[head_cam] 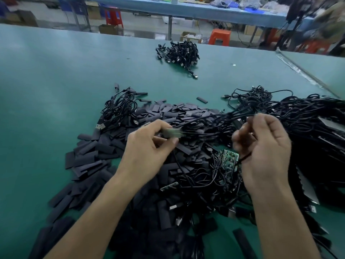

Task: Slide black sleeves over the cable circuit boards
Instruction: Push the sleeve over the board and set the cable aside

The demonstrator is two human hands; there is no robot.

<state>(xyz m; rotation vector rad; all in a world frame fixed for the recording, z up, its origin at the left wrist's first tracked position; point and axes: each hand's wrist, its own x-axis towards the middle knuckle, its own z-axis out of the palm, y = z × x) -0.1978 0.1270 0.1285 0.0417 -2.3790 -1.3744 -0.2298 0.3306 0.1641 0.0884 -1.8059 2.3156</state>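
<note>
My left hand pinches a small green circuit board that is blurred by motion; thin black cables run from it to the right. My right hand is curled around a bunch of those black cables, held above the pile. Below the hands lies a wide heap of flat black sleeves. Several bare green circuit boards on cables lie beside my right hand. A tangle of black cables spreads to the right.
A green table carries everything. One cable bundle with USB plugs lies left of the sleeves, and another cable pile lies near the far edge. A taped seam runs along the right. Orange stools and boxes stand beyond.
</note>
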